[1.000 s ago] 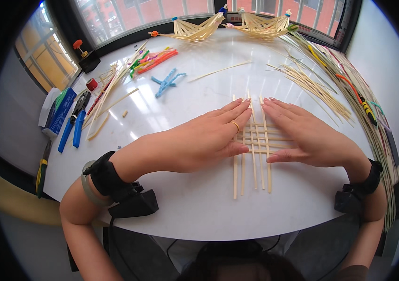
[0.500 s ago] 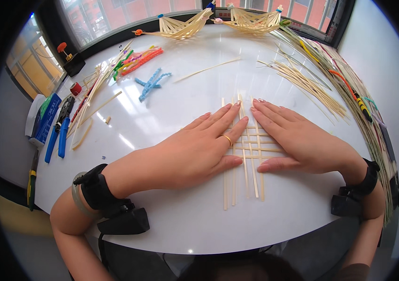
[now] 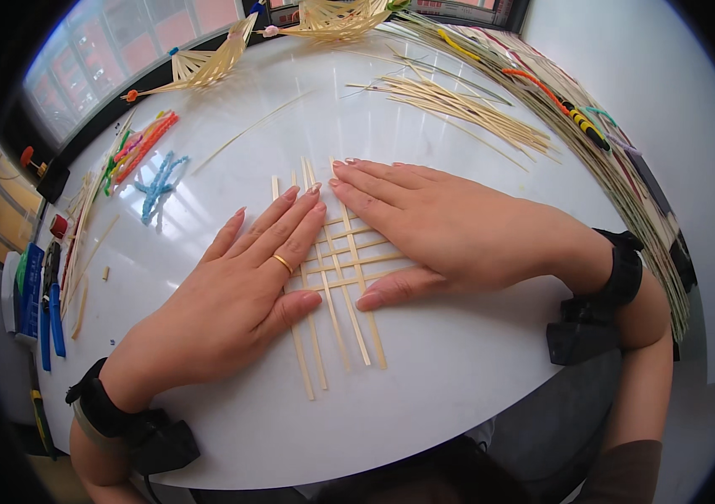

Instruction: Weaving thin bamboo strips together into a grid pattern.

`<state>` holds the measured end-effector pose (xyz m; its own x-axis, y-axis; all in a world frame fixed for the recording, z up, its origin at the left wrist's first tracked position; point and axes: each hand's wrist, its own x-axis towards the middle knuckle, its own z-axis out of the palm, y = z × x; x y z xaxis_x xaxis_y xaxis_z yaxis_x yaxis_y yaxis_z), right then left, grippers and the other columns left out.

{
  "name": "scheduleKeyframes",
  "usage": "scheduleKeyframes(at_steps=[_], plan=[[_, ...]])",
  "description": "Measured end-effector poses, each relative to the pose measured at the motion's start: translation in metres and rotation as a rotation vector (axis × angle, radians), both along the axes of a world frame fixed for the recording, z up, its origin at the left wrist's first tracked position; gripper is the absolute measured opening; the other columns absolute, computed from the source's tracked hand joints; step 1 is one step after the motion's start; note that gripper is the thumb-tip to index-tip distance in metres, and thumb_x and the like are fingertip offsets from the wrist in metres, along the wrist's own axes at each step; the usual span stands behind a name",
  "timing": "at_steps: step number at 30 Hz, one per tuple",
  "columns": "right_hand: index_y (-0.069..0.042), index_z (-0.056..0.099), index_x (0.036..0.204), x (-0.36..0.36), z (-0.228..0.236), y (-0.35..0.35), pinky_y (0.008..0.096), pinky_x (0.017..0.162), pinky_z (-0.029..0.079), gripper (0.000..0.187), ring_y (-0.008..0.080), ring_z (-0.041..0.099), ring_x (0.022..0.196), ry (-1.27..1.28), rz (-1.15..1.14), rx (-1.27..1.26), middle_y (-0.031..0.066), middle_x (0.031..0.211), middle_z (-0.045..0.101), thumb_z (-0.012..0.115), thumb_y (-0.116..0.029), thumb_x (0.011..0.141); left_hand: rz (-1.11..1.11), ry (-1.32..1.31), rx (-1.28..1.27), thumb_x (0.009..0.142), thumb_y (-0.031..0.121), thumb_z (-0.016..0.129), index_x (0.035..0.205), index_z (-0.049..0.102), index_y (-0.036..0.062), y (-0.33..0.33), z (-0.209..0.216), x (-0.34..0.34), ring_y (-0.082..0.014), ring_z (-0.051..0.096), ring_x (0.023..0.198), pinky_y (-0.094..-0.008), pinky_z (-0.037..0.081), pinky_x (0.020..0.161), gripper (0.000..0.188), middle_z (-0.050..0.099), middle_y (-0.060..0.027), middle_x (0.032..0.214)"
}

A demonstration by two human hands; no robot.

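A small open lattice of pale bamboo strips (image 3: 339,267) lies flat on the white table, its long ends pointing toward me and away. My left hand (image 3: 236,277) rests palm down over the lattice's left part, fingers stretched out and thumb on the crossing strips. Over the right part lies my right hand (image 3: 450,223), also flat, its thumb apart from the fingers near the closest cross strip. The fingertips of both hands come near each other at the far end. Between them the crossings show; the palms hide the cross strips' outer ends.
Loose bamboo strips (image 3: 458,105) lie beyond my right hand. A bundle of long greenish strips (image 3: 618,189) runs along the right edge. At left are blue fuzzy stems (image 3: 156,186), brightly coloured stems (image 3: 146,147) and blue-handled pliers (image 3: 51,294). Woven pieces (image 3: 213,65) stand at the back.
The whole view has swung, so the table, lattice and hands appear farther left and slightly tilted. Both hands stay flat on the strips, with little visible shift against them.
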<state>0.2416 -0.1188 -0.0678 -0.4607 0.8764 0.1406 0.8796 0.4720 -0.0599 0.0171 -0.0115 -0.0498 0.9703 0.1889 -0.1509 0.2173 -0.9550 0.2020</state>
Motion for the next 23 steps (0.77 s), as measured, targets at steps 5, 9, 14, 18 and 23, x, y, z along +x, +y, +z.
scheduleKeyframes(at_steps=[5, 9, 14, 18, 23], plan=[[0.018, 0.035, 0.131, 0.0, 0.009, 0.0, 0.0385, 0.111, 0.027, 0.09, 0.0383, 0.031, 0.135, -0.037, 0.006, 0.011, 0.0327, 0.139, 0.036, 0.046, -0.061, 0.088, -0.011, 0.02, 0.092, 0.097, 0.034, 0.038, 0.149, 0.013, 0.004, 0.0, 0.0, -0.001, -0.0266, 0.008, 0.145, -0.047, 0.004, 0.115, 0.065, 0.013, -0.013, 0.155], [0.006, 0.05, 0.125, 0.021, 0.046, 0.017, 0.0386, 0.098, 0.041, 0.062, 0.0318, 0.054, 0.114, -0.096, -0.098, 0.372, 0.0208, 0.12, 0.058, 0.067, -0.035, 0.082, -0.043, 0.008, 0.12, 0.098, 0.037, 0.036, 0.149, 0.013, 0.0033, 0.003, -0.005, 0.0, -0.0267, 0.009, 0.144, -0.0486, 0.004, 0.115, 0.065, 0.014, -0.0132, 0.155], [-0.002, 0.065, 0.102, 0.067, 0.057, 0.04, 0.0323, 0.098, 0.044, 0.024, 0.0222, 0.057, 0.111, -1.011, -0.349, 0.732, 0.0087, 0.116, 0.063, 0.066, -0.009, 0.079, -0.061, -0.022, 0.129, 0.098, 0.038, 0.034, 0.148, 0.013, 0.0025, 0.0, -0.001, -0.004, -0.0269, 0.009, 0.144, -0.0488, 0.004, 0.115, 0.065, 0.014, -0.0136, 0.155], [-0.006, 0.063, 0.074, 0.071, 0.039, 0.044, 0.0277, 0.081, 0.048, 0.009, 0.0153, 0.062, 0.085, -0.891, -0.267, 0.918, 0.0026, 0.077, 0.062, 0.065, -0.004, 0.065, -0.055, -0.025, 0.09, 0.099, 0.038, 0.032, 0.148, 0.012, 0.0019, 0.005, -0.005, -0.003, -0.0273, 0.009, 0.144, -0.0489, 0.005, 0.115, 0.064, 0.013, -0.0152, 0.155], [-0.009, 0.066, 0.088, 0.058, 0.04, 0.033, 0.031, 0.08, 0.05, 0.01, 0.0233, 0.065, 0.089, 0.159, -0.748, 0.45, 0.0071, 0.091, 0.07, 0.066, -0.011, 0.078, -0.056, -0.037, 0.021, 0.1, 0.039, 0.03, 0.148, 0.01, 0.0019, 0.005, -0.007, -0.004, -0.028, 0.007, 0.144, -0.0494, 0.005, 0.115, 0.064, 0.012, -0.0159, 0.155]])
